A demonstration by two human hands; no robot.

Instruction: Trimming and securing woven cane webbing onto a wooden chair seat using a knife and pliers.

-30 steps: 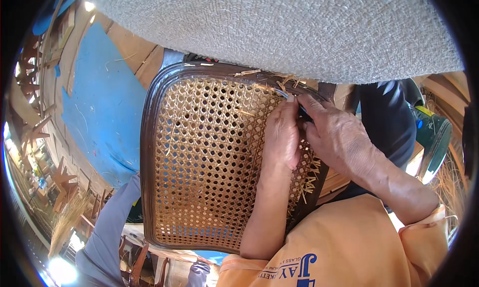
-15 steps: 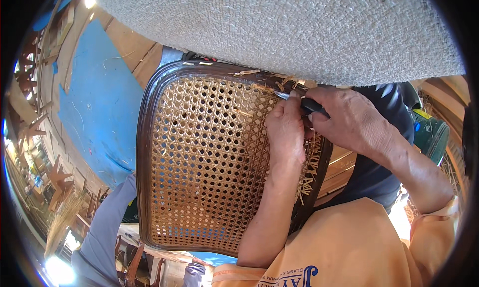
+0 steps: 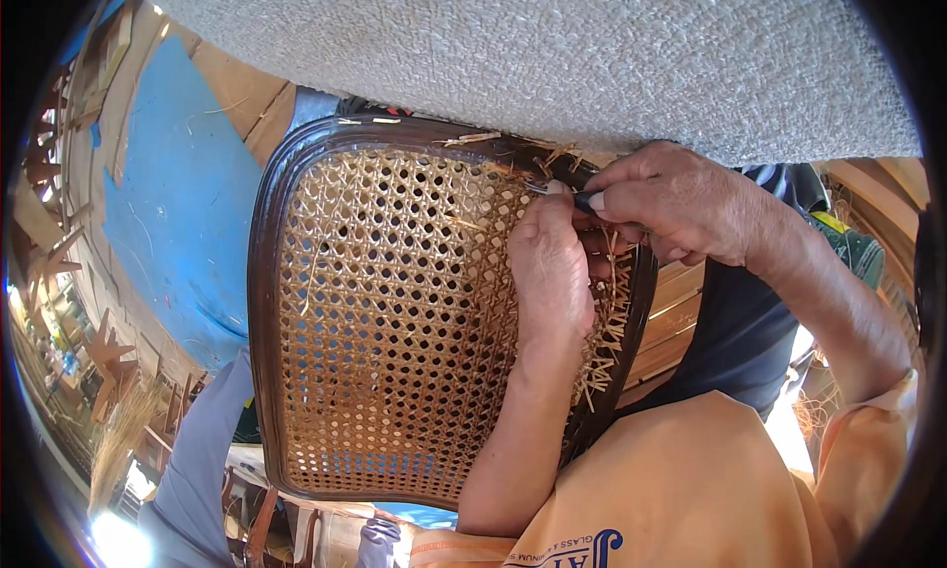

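Note:
A cane panel (image 3: 385,321) in a dark brown wooden frame (image 3: 267,311) fills the middle, with loose cut strands (image 3: 600,371) along its right side. At the upper right of the panel, my right hand (image 3: 681,203) grips a black-handled tool (image 3: 582,202) with a thin metal blade, whose end is at the weave beside the top rail. My left hand (image 3: 547,257) is closed just left of it, thumb pressed at the blade and fingers curled beneath the right hand; what those fingers hold is partly hidden.
A grey textured surface (image 3: 533,45) overhangs the panel at the top. A blue sheet (image 3: 178,223) lies at left, near wood offcuts (image 3: 113,361) and straw bundles (image 3: 123,440). Grey-clad (image 3: 192,469) and dark-clad (image 3: 730,311) legs flank the panel. A green object (image 3: 853,257) stands at right.
The panel and both hands have shifted left in view. My right hand has risen and turned further over the tool's handle, and my left thumb remains by the blade.

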